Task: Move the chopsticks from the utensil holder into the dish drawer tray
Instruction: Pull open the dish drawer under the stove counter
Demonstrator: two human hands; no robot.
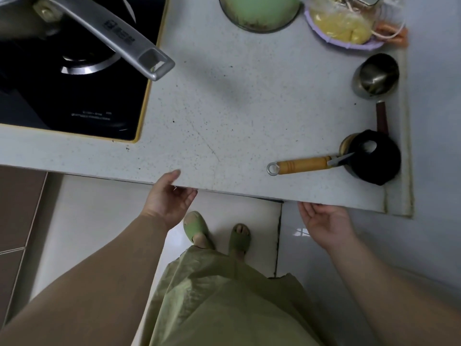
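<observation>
No chopsticks, utensil holder or dish drawer tray show in the head view. My left hand (169, 198) is at the front edge of the white speckled counter (224, 108), thumb resting on top, fingers spread and partly tucked under the edge, holding nothing. My right hand (324, 221) hangs just below the counter edge further right, palm up, fingers apart and empty. Whatever lies under the counter is hidden.
A black cooktop (62, 96) with a pan's long metal handle (112, 33) jutting over the counter fills the upper left. A green bowl (259, 11), a bagged food dish (344, 26), a steel ladle (376, 76) and a yellow-handled tool (304, 164) by a black pot (371, 158) stand right.
</observation>
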